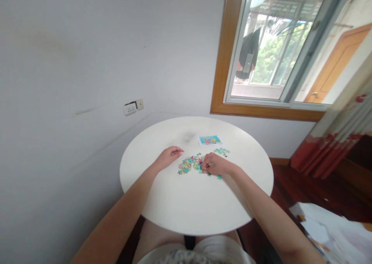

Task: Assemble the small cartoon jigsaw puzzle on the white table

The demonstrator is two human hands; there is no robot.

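Small jigsaw puzzle pieces (186, 165), mostly turquoise and beige with some yellow and pink, lie in a loose heap on the white round table (186, 206). My right hand (214, 163) is at the heap's right side, fingers bent down and pinched together at a puzzle piece that they mostly hide. To the left of the heap, my left hand (169, 158) rests near the tabletop. Its fingers are loosely bent with a gap at the thumb, and nothing shows in them. A smaller group of turquoise pieces (222, 151) lies beyond my right hand.
A turquoise picture card (209, 140) with cartoon figures lies behind the heap. The wall with a socket (130, 108) borders the table's far left. A wood-framed window (219, 82) and a red-and-white curtain (314, 151) are to the right. White papers or bags (334, 227) sit at lower right.
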